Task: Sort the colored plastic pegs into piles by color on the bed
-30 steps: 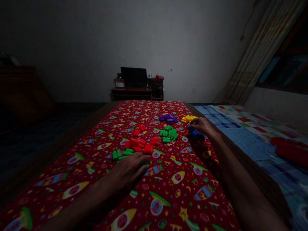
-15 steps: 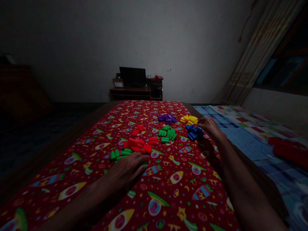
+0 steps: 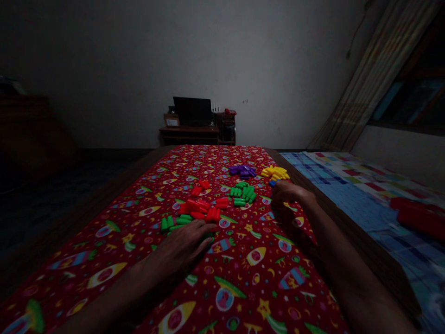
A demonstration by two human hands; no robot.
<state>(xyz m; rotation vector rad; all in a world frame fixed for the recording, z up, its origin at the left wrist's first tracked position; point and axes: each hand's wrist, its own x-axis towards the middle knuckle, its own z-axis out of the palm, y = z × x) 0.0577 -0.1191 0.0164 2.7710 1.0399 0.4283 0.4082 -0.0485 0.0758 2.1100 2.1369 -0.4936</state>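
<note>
My left hand (image 3: pixel 191 236) lies low on the cloth, fingers stretched to the right over the near end of a group of green plastic pieces (image 3: pixel 170 223). Just beyond it is a pile of red plastic pieces (image 3: pixel 196 206). My right hand (image 3: pixel 290 192) hovers at the right with its fingers curled down, over the blue plastic pieces (image 3: pixel 273 183), which it mostly covers. Its fingertips are in shadow, so what they hold, if anything, is hidden. Yellow pieces (image 3: pixel 275 173) lie just beyond that hand. A second green group (image 3: pixel 245 192) sits between my hands.
Purple pieces (image 3: pixel 242 171) lie farther back, left of the yellow ones. The red patterned cloth (image 3: pixel 255 278) covers the surface under everything. A desk (image 3: pixel 189 134) with a dark monitor (image 3: pixel 192 111) stands against the wall. To the right is a blue checked sheet (image 3: pixel 347 199).
My right hand has come nearer and slightly left, from beside the yellow pieces to over the blue pile, hiding most of it. My left hand has stayed in place.
</note>
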